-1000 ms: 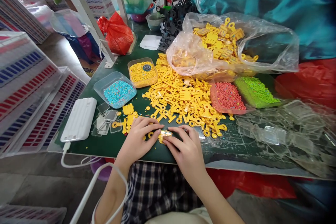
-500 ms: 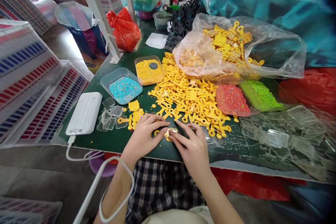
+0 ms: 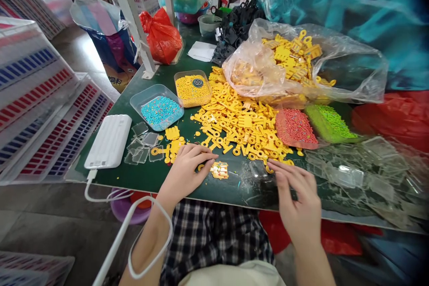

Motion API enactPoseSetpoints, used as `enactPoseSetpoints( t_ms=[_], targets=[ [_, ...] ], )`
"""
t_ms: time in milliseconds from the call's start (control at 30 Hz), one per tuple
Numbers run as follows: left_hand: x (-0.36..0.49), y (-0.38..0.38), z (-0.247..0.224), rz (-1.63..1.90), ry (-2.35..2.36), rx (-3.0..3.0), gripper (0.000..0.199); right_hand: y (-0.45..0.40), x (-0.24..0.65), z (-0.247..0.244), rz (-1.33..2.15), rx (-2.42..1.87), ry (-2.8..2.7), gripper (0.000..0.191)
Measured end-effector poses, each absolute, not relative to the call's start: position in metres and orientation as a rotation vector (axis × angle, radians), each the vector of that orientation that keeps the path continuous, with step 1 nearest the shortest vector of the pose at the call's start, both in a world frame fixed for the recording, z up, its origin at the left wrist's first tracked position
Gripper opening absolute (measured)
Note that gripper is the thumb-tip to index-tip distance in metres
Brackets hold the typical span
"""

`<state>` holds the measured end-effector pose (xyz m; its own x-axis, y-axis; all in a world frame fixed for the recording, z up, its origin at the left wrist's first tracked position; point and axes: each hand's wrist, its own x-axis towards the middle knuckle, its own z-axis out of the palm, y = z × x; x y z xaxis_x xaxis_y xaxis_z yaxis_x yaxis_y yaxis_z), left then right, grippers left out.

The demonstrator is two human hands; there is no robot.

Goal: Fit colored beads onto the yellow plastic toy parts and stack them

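Left grip [image 3: 187, 167], unclenched, steadies yellow piece [image 3: 220, 170] by edge; right grip [image 3: 300, 196], released, near clear square [image 3: 257, 169]; we want light, level touch.

Bare hands, 2, seen from my remote viewpoint. Left hand [image 3: 187, 169]: palm down, fingers bent and directed inward, thumb tip close beneath the fingertips; contact between them is hard to confirm at this scale. Right hand [image 3: 300, 199]: well apart from the left, opened, thumb separated from the extended fingers. Left forearm [image 3: 150, 237] and right forearm [image 3: 315, 263]: both rising from the lower edge.
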<state>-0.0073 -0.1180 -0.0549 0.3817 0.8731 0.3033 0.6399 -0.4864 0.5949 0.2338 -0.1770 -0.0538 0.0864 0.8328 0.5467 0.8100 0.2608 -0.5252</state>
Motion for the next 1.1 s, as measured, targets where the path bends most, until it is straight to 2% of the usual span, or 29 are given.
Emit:
enactPoseSetpoints(
  t_ms=[300, 433, 800, 900, 1100],
  targets=[
    [0.026, -0.12, -0.046, 0.855, 1.038, 2.588, 0.021, -0.197, 0.311, -0.069, -0.297, -1.809, -1.539, 0.032],
    [0.047, -0.116, -0.045, 0.769, 1.0, 2.64, 0.025, -0.2, 0.32, -0.072, -0.31, -1.85, -1.479, 0.034],
    [0.056, -0.113, -0.051, 0.65, 1.09, 2.621, 0.02, -0.201, 0.334, -0.075, -0.295, -1.905, -1.426, 0.033],
    [0.055, -0.115, -0.049, 0.621, 1.055, 2.656, 0.024, -0.197, 0.343, -0.083, -0.321, -1.944, -1.479, 0.04],
    [0.026, -0.119, -0.047, 0.855, 1.263, 2.564, 0.027, -0.187, 0.356, -0.087, -0.316, -2.023, -1.527, 0.051]
  ],
)
